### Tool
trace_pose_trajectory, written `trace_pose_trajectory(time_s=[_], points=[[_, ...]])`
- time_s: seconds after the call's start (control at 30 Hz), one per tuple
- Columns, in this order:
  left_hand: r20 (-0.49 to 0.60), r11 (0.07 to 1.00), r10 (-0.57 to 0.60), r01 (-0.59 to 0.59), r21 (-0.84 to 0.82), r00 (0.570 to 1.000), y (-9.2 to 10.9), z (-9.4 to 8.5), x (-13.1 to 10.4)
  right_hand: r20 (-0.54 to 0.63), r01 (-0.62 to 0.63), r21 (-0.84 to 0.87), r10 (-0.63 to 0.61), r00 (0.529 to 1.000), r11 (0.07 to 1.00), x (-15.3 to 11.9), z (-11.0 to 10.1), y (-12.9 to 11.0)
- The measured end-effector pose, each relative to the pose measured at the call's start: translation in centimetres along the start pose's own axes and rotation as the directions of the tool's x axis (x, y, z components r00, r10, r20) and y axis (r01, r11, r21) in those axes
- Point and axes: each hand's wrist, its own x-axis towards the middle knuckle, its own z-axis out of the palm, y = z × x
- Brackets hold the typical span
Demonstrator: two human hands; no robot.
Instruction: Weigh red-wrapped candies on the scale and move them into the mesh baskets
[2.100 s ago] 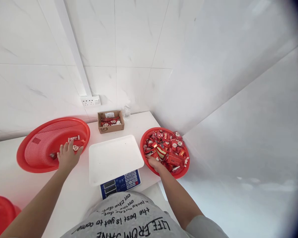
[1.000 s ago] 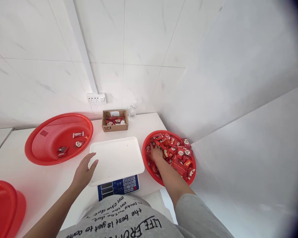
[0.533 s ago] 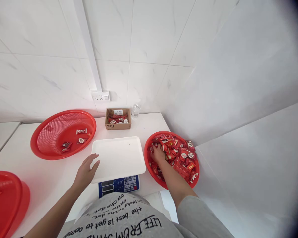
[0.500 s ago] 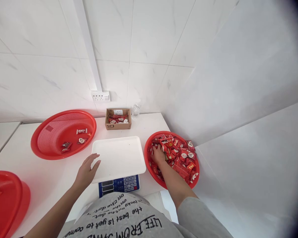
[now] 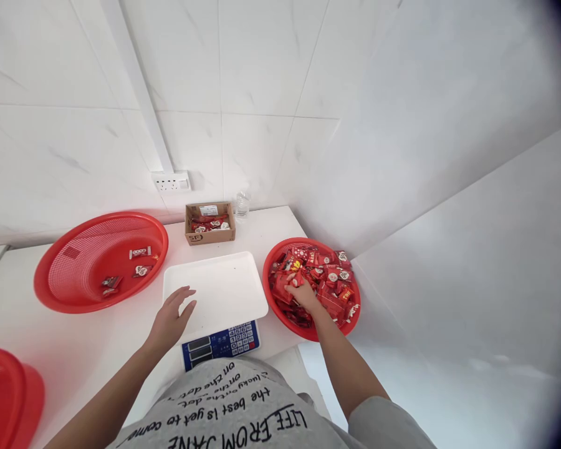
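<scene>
My right hand (image 5: 305,295) is over a red plastic basket (image 5: 267,280) full of small red snack packets (image 5: 330,299). Its thumb and fingers are closed on a red packet (image 5: 296,279) at the top of the pile. At the left edge of a white tray (image 5: 219,290), my left hand (image 5: 171,318) hovers with thumb and fingers apart, holding nothing. The tray rests on a scale whose blue keypad panel (image 5: 220,344) shows in front of it, partly covered by my shirt.
A larger red basket (image 5: 79,268) with several packets stands at the left. Another red basket (image 5: 4,399) is cut off at the lower left. By the wall are a cardboard box (image 5: 210,236) of packets and a clear plastic bottle (image 5: 242,206). A wall meets the table's right side.
My right hand has come up out of the pile, and a red packet now shows at its fingers. The left hand stays by the tray. The view has shifted slightly.
</scene>
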Motion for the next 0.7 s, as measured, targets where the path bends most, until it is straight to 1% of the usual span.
trace_pose_trajectory(time_s=[0.07,0.13,0.2,0.27,0.4,0.47,0.53,0.57,0.63,0.7], points=[[0.010,1.000,0.007,-0.006,-0.007,1.000,0.0,0.1,0.0,0.002,-0.023,0.121,0.023,1.000,0.992,-0.5,-1.0,0.0],[0.023,1.000,0.002,-0.002,-0.008,1.000,-0.1,0.1,-0.1,0.019,-0.061,0.256,0.058,0.998,0.965,-0.8,-1.9,0.0],[0.031,1.000,-0.003,0.003,-0.010,1.000,-0.2,0.1,-0.2,0.021,-0.084,0.323,0.082,0.996,0.943,-1.0,-2.6,0.0],[0.042,1.000,-0.004,0.005,-0.015,0.999,-0.2,0.0,-0.2,-0.012,-0.098,0.313,0.107,0.994,0.945,-1.2,-3.1,0.0],[0.082,0.999,0.000,0.004,-0.041,0.997,-0.2,0.0,-0.3,-0.139,-0.141,0.248,0.179,0.974,0.959,-1.3,-3.5,-0.1],[0.104,0.998,0.000,0.006,-0.061,0.995,-0.1,-0.1,-0.3,-0.202,-0.147,0.289,0.210,0.956,0.946,-1.4,-3.6,-0.6],[0.130,0.995,-0.001,0.014,-0.095,0.991,0.1,0.0,-0.4,-0.238,-0.134,0.386,0.239,0.941,0.913,-1.5,-3.6,-1.5],[0.148,0.992,-0.004,0.022,-0.120,0.989,0.4,0.0,-0.4,-0.238,-0.117,0.443,0.243,0.940,0.889,-1.6,-3.6,-2.1],[0.197,0.980,-0.020,0.058,-0.190,0.980,1.3,0.2,-0.5,-0.218,-0.062,0.559,0.219,0.951,0.827,-1.9,-3.4,-3.9],[0.259,0.946,-0.042,0.122,-0.301,0.965,2.7,0.4,-0.4,-0.179,-0.024,0.654,0.186,0.966,0.756,-2.2,-2.8,-6.2]])
